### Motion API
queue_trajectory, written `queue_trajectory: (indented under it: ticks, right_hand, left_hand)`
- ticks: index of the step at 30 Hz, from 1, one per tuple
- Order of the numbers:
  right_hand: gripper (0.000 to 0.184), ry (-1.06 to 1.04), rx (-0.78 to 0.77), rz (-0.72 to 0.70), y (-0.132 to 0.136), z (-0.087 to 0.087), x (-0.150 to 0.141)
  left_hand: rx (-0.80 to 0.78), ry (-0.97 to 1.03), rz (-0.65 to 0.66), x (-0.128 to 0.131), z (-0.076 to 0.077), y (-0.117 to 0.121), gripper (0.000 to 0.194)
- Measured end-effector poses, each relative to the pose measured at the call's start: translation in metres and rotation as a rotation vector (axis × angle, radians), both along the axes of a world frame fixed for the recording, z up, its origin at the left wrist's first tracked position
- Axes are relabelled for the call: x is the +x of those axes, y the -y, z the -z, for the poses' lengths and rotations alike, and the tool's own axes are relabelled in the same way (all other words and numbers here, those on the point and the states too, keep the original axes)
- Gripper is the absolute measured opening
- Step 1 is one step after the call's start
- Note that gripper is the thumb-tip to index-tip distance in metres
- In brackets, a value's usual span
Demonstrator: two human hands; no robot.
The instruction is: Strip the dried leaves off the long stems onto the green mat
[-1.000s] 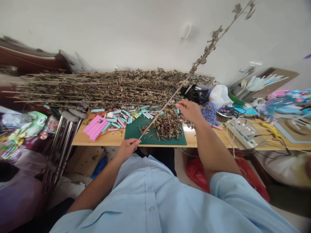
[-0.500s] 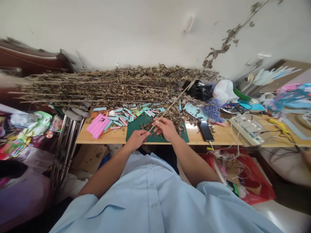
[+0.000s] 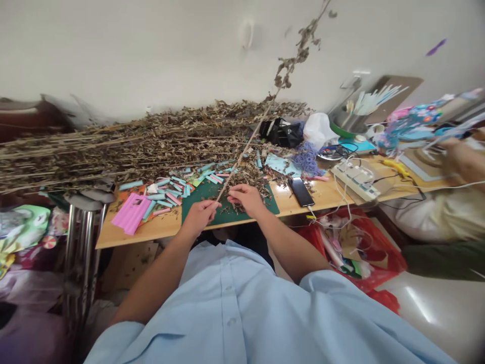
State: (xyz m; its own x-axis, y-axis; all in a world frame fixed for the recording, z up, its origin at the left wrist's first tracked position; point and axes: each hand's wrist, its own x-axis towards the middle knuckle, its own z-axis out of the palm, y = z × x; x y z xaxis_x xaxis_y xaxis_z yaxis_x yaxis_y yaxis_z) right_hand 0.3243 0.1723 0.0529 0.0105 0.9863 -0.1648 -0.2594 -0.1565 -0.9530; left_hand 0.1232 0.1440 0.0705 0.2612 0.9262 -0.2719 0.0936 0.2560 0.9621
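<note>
My left hand (image 3: 200,216) pinches the bare lower end of a long dried plant stalk (image 3: 246,146). The stalk slants up and away to the right, with withered leaves on its upper part against the wall. Just right of the stalk's lower end is my right hand (image 3: 245,199), its fingers curled together. Whatever may be between those fingertips is hidden. Both hands are over a green cutting mat (image 3: 227,217) strewn with leaf crumbs. A heap of crumbled dried leaves (image 3: 248,176) lies behind my right hand.
Behind the mat lies a long pile of dried stalks (image 3: 151,144). Blue and pink paper rolls (image 3: 166,194) and a pink sheet (image 3: 132,213) are at left. A phone (image 3: 301,192) and power strip (image 3: 356,179) are at right, near another person's blurred arm (image 3: 468,156). Crutches (image 3: 81,237) stand left.
My view has turned to the right. My right hand has come slightly away from the stalk, while my left hand keeps its end. Another person's arm now shows at the right edge.
</note>
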Motion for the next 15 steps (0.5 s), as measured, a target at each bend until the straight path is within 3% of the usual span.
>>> queue_trajectory:
  ticks: [4, 7, 12, 15]
  right_hand:
    - [0.021, 0.549, 0.271, 0.166, -0.021, -0.009, 0.04]
    - [0.021, 0.838, 0.489, 0.146, -0.038, -0.011, 0.066]
    - [0.03, 1.028, 0.624, 0.111, -0.046, -0.009, 0.085]
    - [0.025, 0.997, 0.675, 0.121, -0.035, -0.022, 0.084]
  left_hand:
    - [0.037, -0.057, -0.018, -0.002, -0.005, 0.0, 0.04]
    - [0.055, -0.109, -0.04, -0.002, -0.005, 0.001, 0.041]
    - [0.091, -0.211, -0.047, 0.002, -0.004, 0.008, 0.042]
    - [0.099, -0.255, -0.074, 0.002, -0.001, 0.016, 0.042]
